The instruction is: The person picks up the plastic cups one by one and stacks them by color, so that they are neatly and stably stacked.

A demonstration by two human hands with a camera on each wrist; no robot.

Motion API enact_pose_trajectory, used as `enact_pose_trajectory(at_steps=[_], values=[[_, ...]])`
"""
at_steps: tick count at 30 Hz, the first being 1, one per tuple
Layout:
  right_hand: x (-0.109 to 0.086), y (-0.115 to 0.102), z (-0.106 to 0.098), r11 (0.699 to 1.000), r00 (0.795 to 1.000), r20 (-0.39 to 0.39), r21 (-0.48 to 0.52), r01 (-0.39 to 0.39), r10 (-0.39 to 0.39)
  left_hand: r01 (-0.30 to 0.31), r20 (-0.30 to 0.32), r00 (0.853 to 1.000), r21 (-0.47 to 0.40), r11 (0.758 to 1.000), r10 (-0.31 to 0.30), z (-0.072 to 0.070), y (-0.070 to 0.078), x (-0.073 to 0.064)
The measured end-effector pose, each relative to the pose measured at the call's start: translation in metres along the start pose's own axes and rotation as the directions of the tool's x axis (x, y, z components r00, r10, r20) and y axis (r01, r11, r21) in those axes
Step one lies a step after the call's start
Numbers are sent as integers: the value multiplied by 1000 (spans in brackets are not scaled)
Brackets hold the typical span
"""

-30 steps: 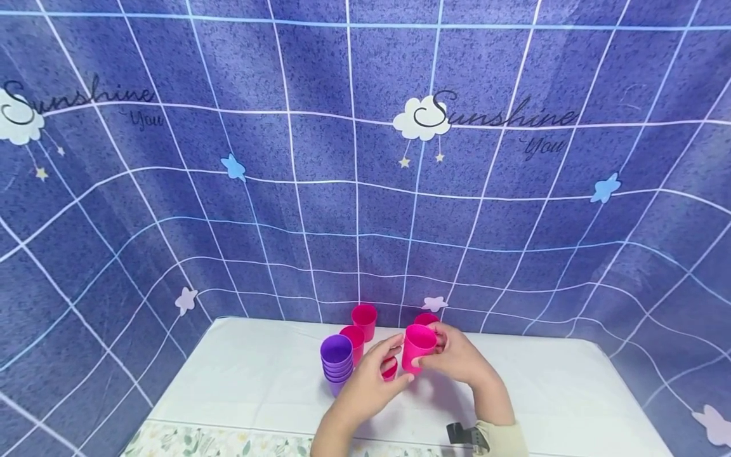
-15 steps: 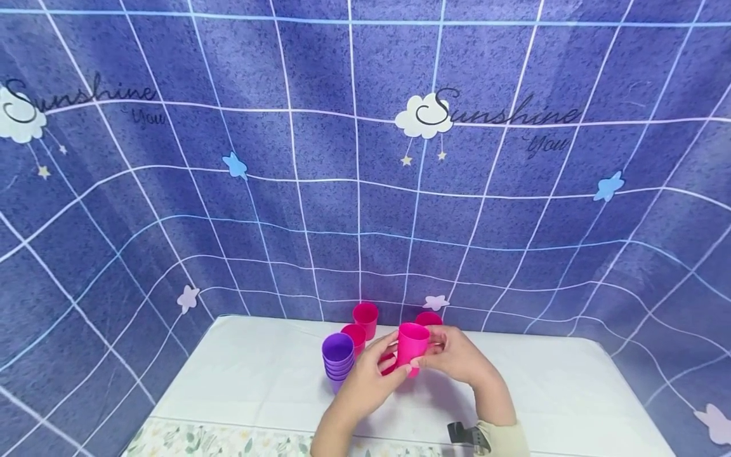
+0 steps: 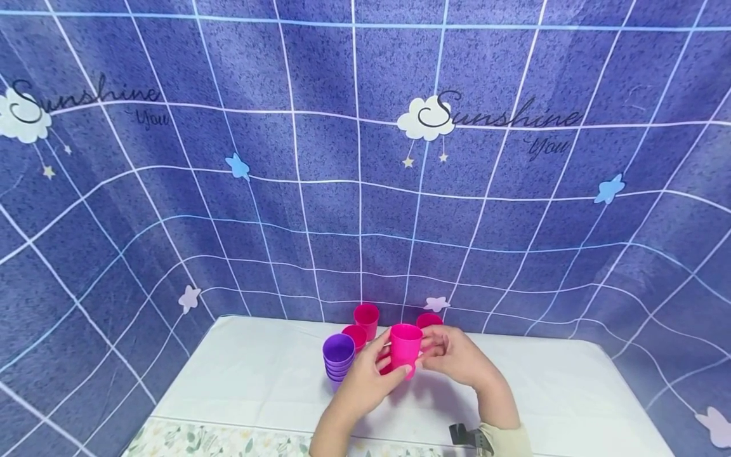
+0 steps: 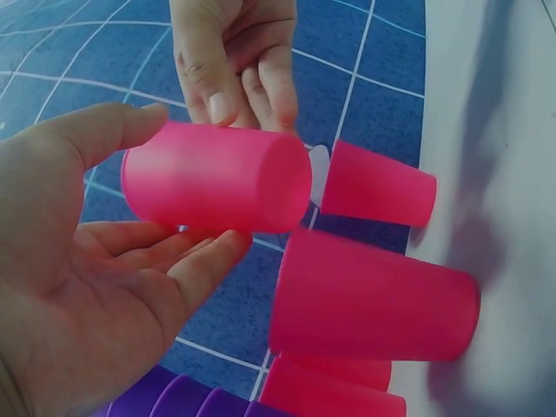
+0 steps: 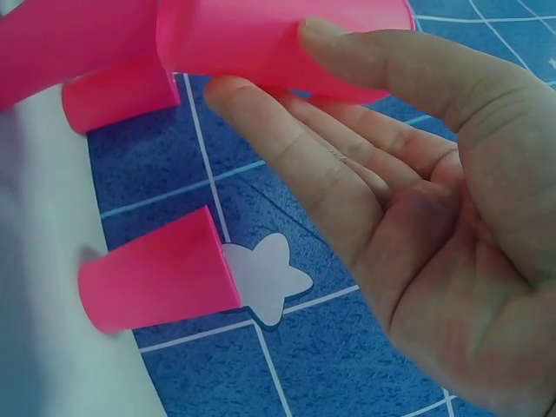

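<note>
The left hand (image 3: 368, 381) holds a pink cup (image 3: 406, 343) upright between thumb and fingers, up off the white tabletop (image 3: 257, 374). The right hand (image 3: 455, 358) is beside it, fingers loose; I can't tell if they touch. More pink cups (image 3: 367, 319) stand behind, near stacked purple cups (image 3: 339, 362).

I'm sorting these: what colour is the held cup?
The held cup is bright pink, clearest in the left wrist view.

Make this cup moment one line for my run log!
left hand: holds pink cup | right hand: beside it, contact unclear | purple cups: nested stack | other pink cups: on white table
</note>
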State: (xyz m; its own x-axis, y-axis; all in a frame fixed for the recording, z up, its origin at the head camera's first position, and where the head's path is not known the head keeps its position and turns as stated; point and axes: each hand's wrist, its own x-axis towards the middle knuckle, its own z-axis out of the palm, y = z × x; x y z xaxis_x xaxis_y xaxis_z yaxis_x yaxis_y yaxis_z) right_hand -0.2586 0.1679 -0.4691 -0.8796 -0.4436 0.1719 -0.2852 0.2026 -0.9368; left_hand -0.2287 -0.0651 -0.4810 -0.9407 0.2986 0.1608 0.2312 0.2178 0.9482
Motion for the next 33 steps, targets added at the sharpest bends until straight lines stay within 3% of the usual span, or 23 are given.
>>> enact_pose_trajectory(at_steps=[8,19,26,33], values=[[6,2,7,1000,1000,-23,23,6,-6,6,-18,1000,39,999,-5,1,-1,2],[10,-1,13,995,998,-31,-92,48,-51,-23,-62,998,16,1000,24,-5,-2,2],[13,10,15,983,997,-75,-184,-5,-9,-67,-95,993,57,996,72,-8,4,-1],[17,21,23,978,998,-36,-199,-56,50,-107,-122,985,121,987,122,-9,4,0]])
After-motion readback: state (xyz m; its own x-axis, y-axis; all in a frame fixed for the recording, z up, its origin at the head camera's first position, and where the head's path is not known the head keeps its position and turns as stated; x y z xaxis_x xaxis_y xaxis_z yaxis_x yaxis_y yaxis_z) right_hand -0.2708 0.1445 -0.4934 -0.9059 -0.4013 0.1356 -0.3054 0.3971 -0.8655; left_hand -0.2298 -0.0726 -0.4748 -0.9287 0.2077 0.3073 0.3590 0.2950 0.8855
